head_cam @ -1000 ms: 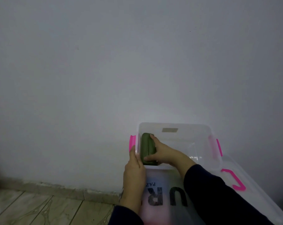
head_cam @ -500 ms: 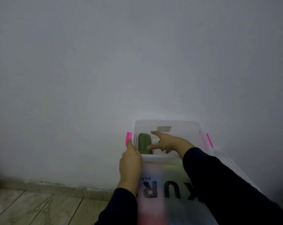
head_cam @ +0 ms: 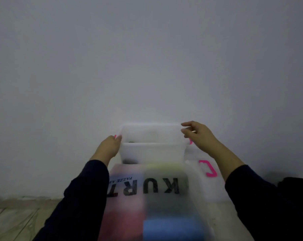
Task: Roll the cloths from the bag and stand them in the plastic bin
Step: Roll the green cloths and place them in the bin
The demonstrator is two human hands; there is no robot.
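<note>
The clear plastic bin (head_cam: 152,150) stands against the wall, blurred by motion. A dark green cloth roll (head_cam: 131,142) shows faintly inside at its left end, mostly hidden by the frosted wall. My left hand (head_cam: 110,146) grips the bin's left rim by the pink handle. My right hand (head_cam: 197,134) is at the bin's far right corner, fingers apart and holding nothing. In front of the bin lies the translucent bag (head_cam: 143,197) with black lettering. Red, grey, blue and yellow-green cloths show through it.
A translucent lid (head_cam: 201,185) with a pink clip (head_cam: 209,168) lies right of the bag. A plain grey wall (head_cam: 147,58) rises directly behind the bin. Pale floor tiles (head_cam: 13,220) show at the lower left.
My right hand let go of the green roll, left it in the bin and moved to the bin's right far corner. The view tilted down, so more of the bag shows.
</note>
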